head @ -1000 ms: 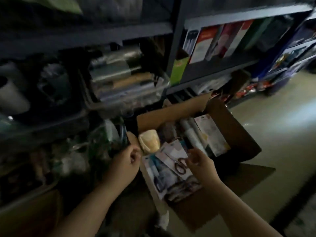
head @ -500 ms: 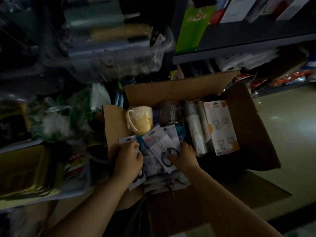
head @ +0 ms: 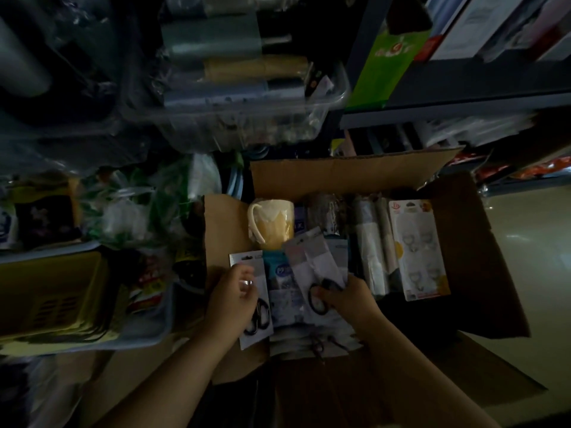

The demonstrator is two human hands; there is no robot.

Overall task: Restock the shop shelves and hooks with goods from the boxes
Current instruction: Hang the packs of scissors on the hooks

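Two hands work inside the open cardboard box (head: 340, 174) as before: the left hand (head: 231, 299) now grips one carded scissors pack (head: 256, 301) higher, while the right hand (head: 349, 299) pinches another pack (head: 312, 264).

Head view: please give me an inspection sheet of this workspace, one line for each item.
Surface: open cardboard box on pale floor.
Job's things: carded scissors packs; cream mug; hook card; wrapped rolls.
Clutter: yellow baskets and bagged goods at left.
Grips: left hand holds one scissors pack; right hand holds another scissors pack.
Cables: nothing seen.
Surroundings: dim shelves holding boxed goods.
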